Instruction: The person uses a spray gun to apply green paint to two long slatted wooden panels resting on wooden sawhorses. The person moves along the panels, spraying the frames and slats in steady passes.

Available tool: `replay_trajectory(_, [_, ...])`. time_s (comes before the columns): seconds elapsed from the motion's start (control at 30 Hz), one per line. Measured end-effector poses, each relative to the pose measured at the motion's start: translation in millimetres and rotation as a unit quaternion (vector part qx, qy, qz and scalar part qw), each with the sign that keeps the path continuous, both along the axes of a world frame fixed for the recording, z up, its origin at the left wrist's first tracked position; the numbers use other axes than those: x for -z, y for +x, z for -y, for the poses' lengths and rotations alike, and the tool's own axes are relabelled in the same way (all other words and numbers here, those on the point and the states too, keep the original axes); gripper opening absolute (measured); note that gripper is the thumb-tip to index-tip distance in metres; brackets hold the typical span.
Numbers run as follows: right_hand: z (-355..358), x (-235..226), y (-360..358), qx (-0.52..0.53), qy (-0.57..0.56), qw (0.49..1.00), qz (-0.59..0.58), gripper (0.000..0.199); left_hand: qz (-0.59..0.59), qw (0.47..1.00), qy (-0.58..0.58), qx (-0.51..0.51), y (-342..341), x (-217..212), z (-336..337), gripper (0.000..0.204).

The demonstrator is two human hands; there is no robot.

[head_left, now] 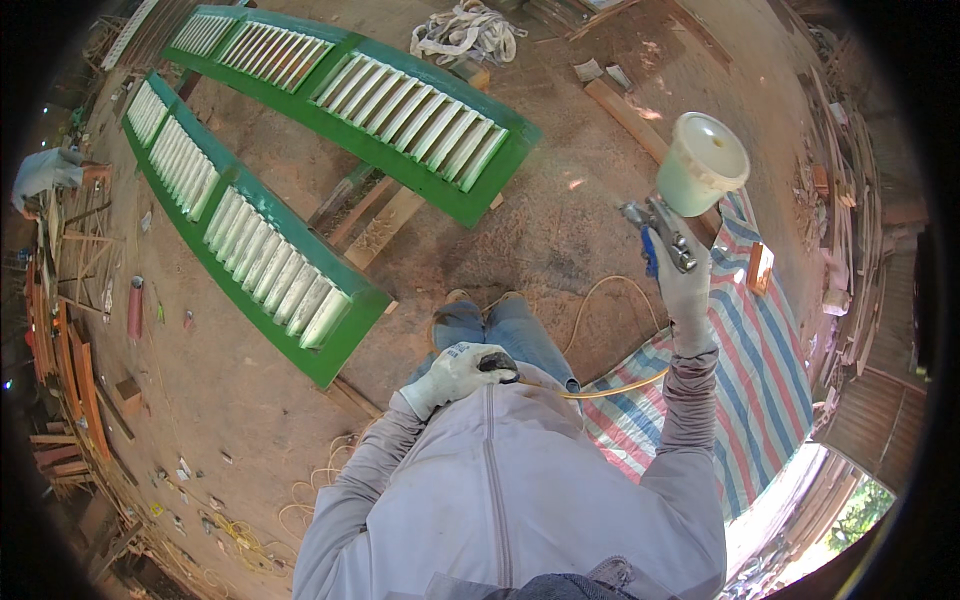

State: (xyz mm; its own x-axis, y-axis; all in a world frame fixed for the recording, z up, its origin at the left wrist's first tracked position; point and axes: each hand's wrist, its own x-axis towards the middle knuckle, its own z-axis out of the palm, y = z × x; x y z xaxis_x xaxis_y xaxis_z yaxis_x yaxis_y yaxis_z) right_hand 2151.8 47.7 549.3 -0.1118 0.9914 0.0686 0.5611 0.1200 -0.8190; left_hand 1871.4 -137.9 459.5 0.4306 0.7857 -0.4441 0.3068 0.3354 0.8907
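Observation:
My right hand (686, 290), in a pale glove, is wrapped round a metal spray gun (672, 235) with a blue part on its side. A whitish plastic pot (702, 165) with a lid sits above the gun, apparently as its cup. My left hand (455, 378), also gloved, is closed in front of my jacket on a small black piece (499, 367). From beside it a yellow hose (610, 393) runs right toward my right forearm. Ahead lie two long green louvred panels with whitish slats: a nearer panel (335, 368) and a farther panel (465, 207).
A striped tarp (765, 400) covers the ground at my right, with a reddish block (760, 268) on it. Wooden planks (385, 228) lie under the panels. Beyond them is a whitish cloth bundle (468, 35). Loose yellow hose (240, 540) tangles at lower left. Stacked timber (85, 375) lines the left.

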Motion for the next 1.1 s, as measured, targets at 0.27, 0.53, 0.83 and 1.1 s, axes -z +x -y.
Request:
replay_trajectory(0.27, [41, 3, 21, -0.05, -0.171, 0.981, -0.07, 0.037, 0.002, 0.999, -0.038, 0.012, 11, 10, -5, 0.026])
replay_trajectory(0.53, [42, 35, 60, -0.07, -0.13, 0.981, -0.126, 0.038, 0.001, 0.996, -0.095, -0.002, 50, 8, -28, 0.02])
replay_trajectory(0.83, [-22, 27, 117, -0.022, -0.084, 0.982, -0.167, 0.038, -0.018, 0.996, -0.084, 0.004, 99, -2, -64, 0.023])
replay_trajectory(1.1, [-67, 54, 130, -0.065, 0.067, 0.987, -0.127, 0.034, -0.06, 0.996, -0.047, 0.036, 145, 13, -94, 0.023])
